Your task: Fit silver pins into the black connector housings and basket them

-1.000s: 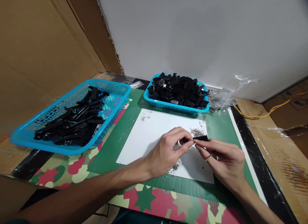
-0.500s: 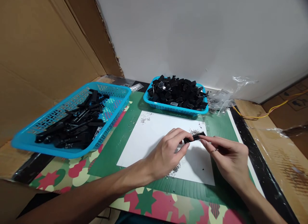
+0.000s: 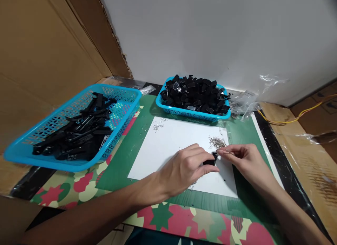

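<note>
Between the thumb and fingers of my left hand (image 3: 191, 167) is a small black plastic part (image 3: 210, 161), held above the white sheet (image 3: 168, 146). My right hand (image 3: 243, 159) is closed in a pinch at the right end of that part. Whatever its fingertips grip is too small to make out. Just beyond the fingertips lies a pile of small metal pieces (image 3: 217, 142), perhaps springs or pins. A second, sparser cluster of metal bits (image 3: 158, 125) sits at the sheet's far left corner. More bits lie partly hidden beneath my left wrist.
A blue basket (image 3: 196, 115) heaped with black plastic pieces (image 3: 195, 92) stands at the back. At left, a larger blue basket (image 3: 52, 166) holds long black parts (image 3: 86, 129). Clear plastic bags (image 3: 244, 101) and a yellow cable (image 3: 289, 122) lie at the right, beside cardboard.
My left hand has turned the black part so its end faces my right hand. The right fingertips have shifted slightly nearer me, leaving the metal pile more exposed. The view has shifted slightly.
</note>
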The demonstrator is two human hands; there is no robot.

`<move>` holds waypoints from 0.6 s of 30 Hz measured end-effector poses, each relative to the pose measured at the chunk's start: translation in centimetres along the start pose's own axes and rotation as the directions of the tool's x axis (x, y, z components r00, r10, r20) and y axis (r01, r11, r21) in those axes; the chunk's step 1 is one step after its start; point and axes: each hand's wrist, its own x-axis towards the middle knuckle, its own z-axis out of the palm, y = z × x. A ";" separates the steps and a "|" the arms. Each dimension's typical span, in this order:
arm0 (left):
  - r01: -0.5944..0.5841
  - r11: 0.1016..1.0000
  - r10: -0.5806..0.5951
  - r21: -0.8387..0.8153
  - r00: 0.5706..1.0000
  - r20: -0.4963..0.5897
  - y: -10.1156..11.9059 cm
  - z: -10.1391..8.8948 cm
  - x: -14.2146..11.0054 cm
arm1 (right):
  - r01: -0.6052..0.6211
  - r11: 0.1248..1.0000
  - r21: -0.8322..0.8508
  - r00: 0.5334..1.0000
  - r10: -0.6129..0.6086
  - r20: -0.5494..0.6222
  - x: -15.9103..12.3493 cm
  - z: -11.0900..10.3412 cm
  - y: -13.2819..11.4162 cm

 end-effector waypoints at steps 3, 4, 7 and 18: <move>-0.016 1.000 0.016 0.018 1.000 0.014 -0.1 0.2 -0.1 | -0.029 0.997 -0.071 0.998 0.033 0.053 0.0 0.1 0.1; -0.021 1.000 0.021 0.020 1.000 0.014 -0.1 0.2 -0.2 | -0.033 0.996 -0.083 0.997 0.038 0.063 0.0 0.1 0.1; -0.042 0.999 0.042 0.023 0.999 -0.003 -0.2 0.4 -0.2 | -0.030 0.994 -0.109 0.997 0.038 0.074 -0.1 0.3 -0.1; -0.050 0.998 0.050 0.031 0.999 -0.016 -0.4 0.9 -0.3 | 0.090 0.975 -0.205 0.996 -0.092 0.000 -0.5 1.2 -0.4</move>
